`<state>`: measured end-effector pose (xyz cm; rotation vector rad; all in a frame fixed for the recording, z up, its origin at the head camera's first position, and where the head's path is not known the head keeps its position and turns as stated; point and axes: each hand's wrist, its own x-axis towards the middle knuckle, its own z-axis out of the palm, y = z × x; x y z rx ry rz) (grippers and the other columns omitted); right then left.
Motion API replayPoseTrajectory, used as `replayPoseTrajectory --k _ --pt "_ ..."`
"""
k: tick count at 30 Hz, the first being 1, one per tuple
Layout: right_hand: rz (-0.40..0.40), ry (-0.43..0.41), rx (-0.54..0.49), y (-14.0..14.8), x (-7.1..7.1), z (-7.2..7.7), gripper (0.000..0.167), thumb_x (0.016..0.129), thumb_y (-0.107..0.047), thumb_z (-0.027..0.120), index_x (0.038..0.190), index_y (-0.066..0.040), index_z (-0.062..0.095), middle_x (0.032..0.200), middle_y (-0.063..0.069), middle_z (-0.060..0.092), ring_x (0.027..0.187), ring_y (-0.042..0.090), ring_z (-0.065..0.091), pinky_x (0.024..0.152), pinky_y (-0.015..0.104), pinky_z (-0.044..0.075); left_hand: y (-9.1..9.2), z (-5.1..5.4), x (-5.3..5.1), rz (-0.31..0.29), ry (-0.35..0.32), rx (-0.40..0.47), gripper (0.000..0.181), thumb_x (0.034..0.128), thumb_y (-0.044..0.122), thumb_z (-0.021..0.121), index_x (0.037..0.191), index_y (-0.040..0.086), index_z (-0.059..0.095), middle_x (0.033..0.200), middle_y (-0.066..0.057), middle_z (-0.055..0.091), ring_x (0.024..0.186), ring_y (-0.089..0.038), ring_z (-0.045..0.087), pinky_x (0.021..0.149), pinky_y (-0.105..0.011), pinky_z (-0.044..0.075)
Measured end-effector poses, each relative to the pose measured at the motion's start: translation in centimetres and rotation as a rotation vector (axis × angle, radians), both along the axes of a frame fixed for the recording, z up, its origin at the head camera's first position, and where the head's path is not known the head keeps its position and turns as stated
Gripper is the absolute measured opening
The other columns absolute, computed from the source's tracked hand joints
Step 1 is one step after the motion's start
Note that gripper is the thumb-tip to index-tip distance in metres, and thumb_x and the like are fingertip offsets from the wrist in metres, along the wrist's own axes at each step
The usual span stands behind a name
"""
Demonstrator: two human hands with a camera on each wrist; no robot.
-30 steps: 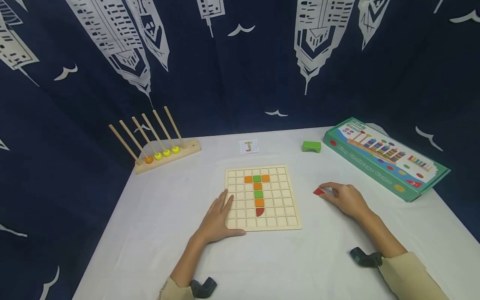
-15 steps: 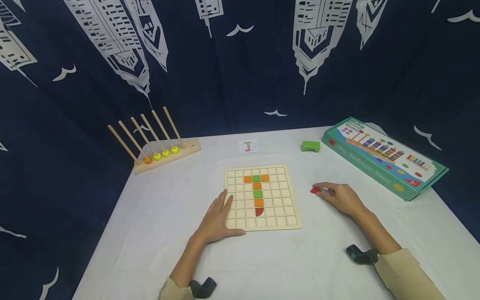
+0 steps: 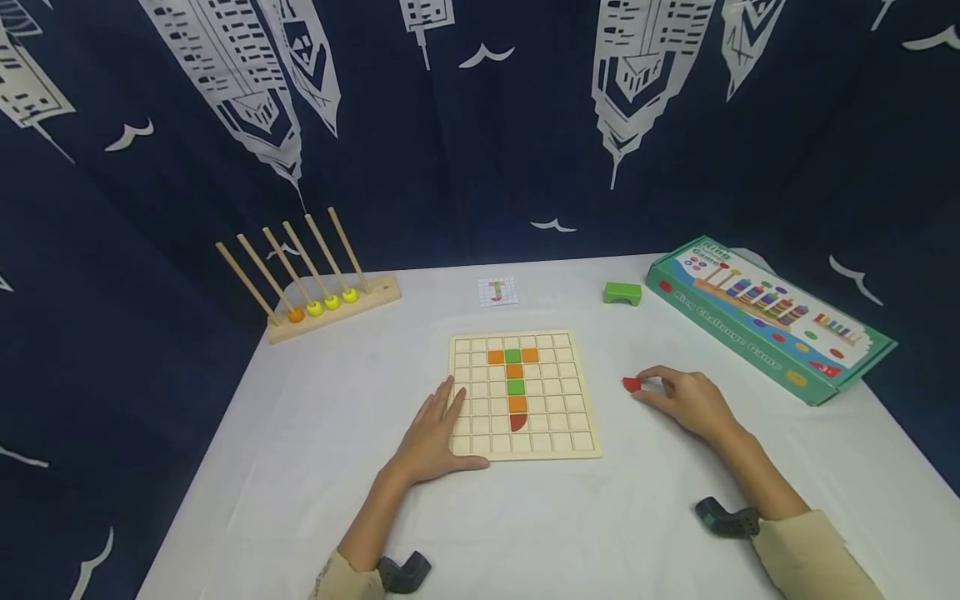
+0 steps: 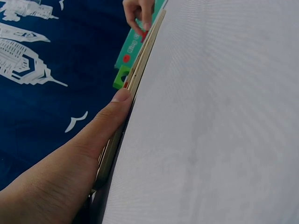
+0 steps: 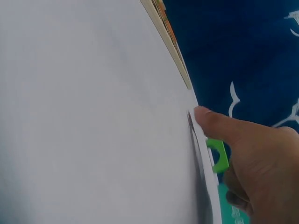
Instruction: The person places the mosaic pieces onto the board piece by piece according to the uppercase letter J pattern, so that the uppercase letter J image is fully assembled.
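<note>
My right hand (image 3: pixel 692 404) pinches a small red tile (image 3: pixel 632 384) between thumb and fingertips, just above or on the tablecloth to the right of the board; its full outline is partly covered by the fingers. My left hand (image 3: pixel 431 437) rests with spread, straight fingers along the left edge and near corner of the wooden grid board (image 3: pixel 558 417). On the board, orange and green square tiles (image 3: pixel 516 387) form a T shape, with a red quarter-round tile (image 3: pixel 517 422) at the foot of the stem. In the left wrist view, the thumb (image 4: pixel 114 109) lies against the board's edge.
Behind the board lies a small pattern card (image 3: pixel 498 292) printed with a similar figure. A green arch block (image 3: pixel 622 293) stands beside a green game box (image 3: pixel 772 317) at the right. A wooden peg stand (image 3: pixel 337 312) with several beads is at back left.
The red tile has turned between my right fingertips, showing a different outline, while that hand has stayed almost in place. My left hand has kept its position on the board.
</note>
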<state>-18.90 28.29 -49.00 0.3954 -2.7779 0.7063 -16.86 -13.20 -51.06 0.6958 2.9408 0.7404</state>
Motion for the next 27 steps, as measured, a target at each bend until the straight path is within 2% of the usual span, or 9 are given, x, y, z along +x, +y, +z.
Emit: replayPoseTrajectory --k 5,11,16,19,22,24,27 --pt "0.066 0.1 -0.017 -3.1 0.0 0.7 0.026 0.076 -0.033 0.076 0.096 -0.018 0.069 0.049 -0.011 0.024 0.045 0.004 0.019 0.041 0.021 0.018 -0.2 0.1 -0.1 0.003 -0.003 -0.011 0.12 0.0594 0.08 0.06 0.147 0.007 0.021 0.155 -0.007 0.0 0.14 -0.016 -0.002 0.112 -0.036 0.007" --pt "0.22 0.16 -0.024 -9.0 0.4 1.1 0.027 0.072 -0.035 0.078 0.093 -0.021 0.069 0.048 -0.016 0.024 0.046 0.001 0.021 0.043 0.02 0.022 -0.1 0.1 -0.1 0.005 -0.008 -0.012 0.12 0.0593 0.081 0.059 0.147 0.008 0.021 0.155 -0.007 0.0 0.14 -0.018 -0.001 0.112 -0.037 0.008" --pt "0.351 0.199 -0.028 -13.4 0.7 0.8 0.028 0.071 -0.039 0.078 0.09 -0.022 0.068 0.046 -0.017 0.027 0.047 0.0 0.023 0.044 0.018 0.027 0.0 0.2 -0.1 0.002 -0.02 -0.03 0.121 0.0594 0.083 0.055 0.148 0.009 0.02 0.155 -0.005 -0.001 0.14 -0.017 -0.002 0.112 -0.036 0.008" --pt "0.386 0.208 -0.026 -15.2 0.7 0.6 0.029 0.071 -0.042 0.077 0.089 -0.022 0.069 0.049 -0.017 0.044 0.046 -0.001 0.029 0.044 0.017 0.03 0.0 0.3 -0.1 0.004 -0.023 -0.035 0.12 0.0595 0.084 0.054 0.148 0.01 0.019 0.155 -0.005 -0.001 0.14 -0.018 0.0 0.112 -0.036 0.009" --pt "0.401 0.175 -0.019 -16.5 0.7 0.3 0.03 0.074 -0.043 0.075 0.091 -0.02 0.07 0.065 -0.013 0.062 0.049 -0.001 0.04 0.046 0.015 0.035 0.0 0.3 -0.1 0.006 -0.025 -0.033 0.12 0.0597 0.083 0.055 0.148 0.01 0.019 0.155 -0.005 0.0 0.14 -0.019 0.001 0.112 -0.036 0.01" --pt "0.409 0.142 -0.009 -17.0 0.7 0.2 0.031 0.075 -0.044 0.073 0.092 -0.019 0.071 0.074 -0.011 0.067 0.052 -0.002 0.046 0.048 0.015 0.039 0.0 0.4 -0.1 0.007 -0.03 -0.036 0.12 0.0598 0.083 0.055 0.148 0.01 0.019 0.155 -0.005 -0.001 0.14 -0.019 0.001 0.112 -0.036 0.009" --pt "0.411 0.111 0.003 -17.4 0.8 0.1 0.032 0.076 -0.043 0.072 0.094 -0.017 0.07 0.079 -0.008 0.069 0.058 0.0 0.054 0.052 0.017 0.043 0.0 0.5 0.0 0.004 -0.029 -0.037 0.12 0.0604 0.082 0.056 0.148 0.009 0.019 0.155 -0.006 0.0 0.14 -0.02 0.001 0.112 -0.037 0.009"
